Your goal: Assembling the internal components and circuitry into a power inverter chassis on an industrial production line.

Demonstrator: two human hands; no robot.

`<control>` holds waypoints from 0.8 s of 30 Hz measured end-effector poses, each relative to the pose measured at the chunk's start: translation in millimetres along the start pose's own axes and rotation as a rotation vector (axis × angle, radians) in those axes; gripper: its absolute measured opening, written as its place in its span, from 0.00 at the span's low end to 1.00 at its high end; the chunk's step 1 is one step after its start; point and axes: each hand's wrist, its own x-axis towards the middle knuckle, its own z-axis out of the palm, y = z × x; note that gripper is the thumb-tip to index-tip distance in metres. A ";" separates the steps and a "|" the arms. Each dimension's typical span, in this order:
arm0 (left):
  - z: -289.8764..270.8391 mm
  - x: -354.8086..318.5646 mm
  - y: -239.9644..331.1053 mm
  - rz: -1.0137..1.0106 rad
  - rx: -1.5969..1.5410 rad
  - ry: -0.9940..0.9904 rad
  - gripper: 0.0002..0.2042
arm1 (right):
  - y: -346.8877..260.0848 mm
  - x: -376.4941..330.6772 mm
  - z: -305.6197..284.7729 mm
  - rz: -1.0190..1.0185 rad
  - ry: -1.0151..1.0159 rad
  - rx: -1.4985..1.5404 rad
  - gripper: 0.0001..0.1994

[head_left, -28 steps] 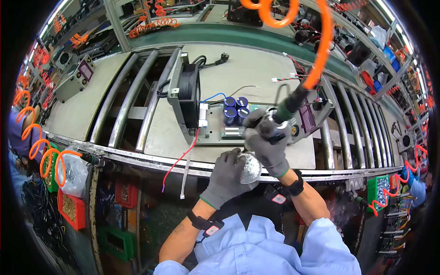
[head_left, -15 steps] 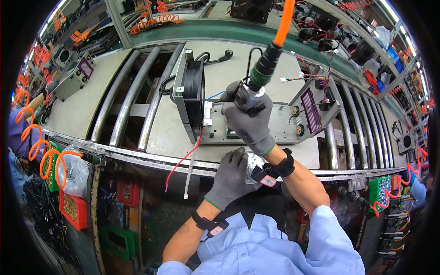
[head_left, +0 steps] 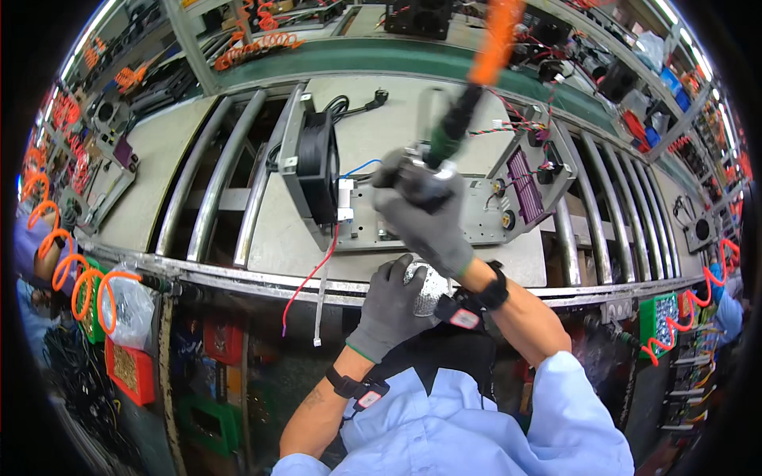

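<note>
Right hand (head_left: 435, 222): gloved, closed around the power driver (head_left: 429, 181), above the metal chassis (head_left: 476, 216); the driver tip is hidden.
Left hand (head_left: 382, 313): gloved, curled upon a silvery rounded thing (head_left: 429, 293) of grainy texture, at lower centre.
Chassis: grey, flat, with holes, at frame centre.
In place: black round fan (head_left: 319, 163) upright at its left, purple slotted grille (head_left: 525, 186) at its right.
Left loose: thin red wire (head_left: 312, 274), its end hanging.
Fastening: I cannot tell.

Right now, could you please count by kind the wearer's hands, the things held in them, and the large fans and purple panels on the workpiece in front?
Left hand plus right hand, gloved: 2
Hand tool: 1
Silvery rounded thing: 1
Large black fan: 1
Purple panel: 1
Total: 6
</note>
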 end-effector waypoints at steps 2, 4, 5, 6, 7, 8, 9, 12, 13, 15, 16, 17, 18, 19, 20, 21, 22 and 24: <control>2.4 -2.9 2.1 -0.021 -0.031 0.016 0.35 | -16.0 -21.4 -9.4 0.030 0.047 0.097 0.08; 5.3 2.0 2.8 0.025 -0.087 0.088 0.31 | -15.4 -35.6 -32.9 0.007 0.007 0.014 0.09; 4.5 3.1 2.3 0.023 -0.086 0.092 0.31 | -12.1 -41.4 -38.7 0.068 0.030 -0.037 0.08; 3.9 2.0 2.0 0.023 -0.081 0.089 0.31 | -11.4 -46.8 -40.2 0.098 0.042 -0.046 0.08; 3.7 1.1 1.4 0.023 -0.075 0.084 0.31 | -10.2 -50.7 -41.5 0.129 0.055 -0.055 0.07; 4.3 0.3 0.4 0.022 -0.076 0.080 0.31 | -6.5 -53.2 -42.3 0.132 0.058 -0.054 0.07; 4.7 1.1 -0.2 0.029 -0.078 0.091 0.31 | -2.0 -55.5 -43.2 0.138 0.060 -0.050 0.07; 6.2 1.3 -0.5 0.034 -0.079 0.073 0.33 | 14.8 -57.7 -46.2 0.021 0.022 -0.059 0.11; 6.3 1.1 -0.3 0.028 -0.076 0.053 0.35 | 15.3 -57.3 -46.4 -0.034 -0.007 -0.104 0.13; 6.9 3.4 0.4 0.031 -0.082 0.045 0.35 | 12.3 -55.6 -48.0 -0.050 -0.010 -0.140 0.12; 7.2 4.3 1.3 0.033 -0.088 0.043 0.36 | 11.2 -54.7 -49.4 -0.069 -0.018 -0.178 0.11; 6.8 4.3 2.7 0.035 -0.090 0.040 0.36 | 11.6 -53.5 -51.6 -0.067 -0.015 -0.180 0.11; 5.1 4.4 2.7 0.027 -0.080 0.047 0.35 | 13.0 -50.8 -53.0 -0.033 -0.046 -0.209 0.11; 3.8 4.5 2.6 0.019 -0.070 0.054 0.35 | 12.7 -47.3 -53.2 0.001 -0.078 -0.238 0.11; 3.9 2.8 2.8 0.023 -0.071 0.055 0.35 | 9.7 -43.6 -52.4 0.075 -0.041 -0.246 0.05; 5.2 2.1 2.5 0.027 -0.072 0.076 0.35 | 11.8 -40.7 -54.8 0.067 -0.040 -0.251 0.05; 6.5 2.8 1.5 0.031 -0.074 0.097 0.35 | 16.2 -38.4 -59.1 0.014 0.002 -0.175 0.09; 9.4 3.3 -2.0 0.028 -0.080 0.111 0.34 | 8.6 -25.0 -65.1 -0.130 0.043 -0.046 0.14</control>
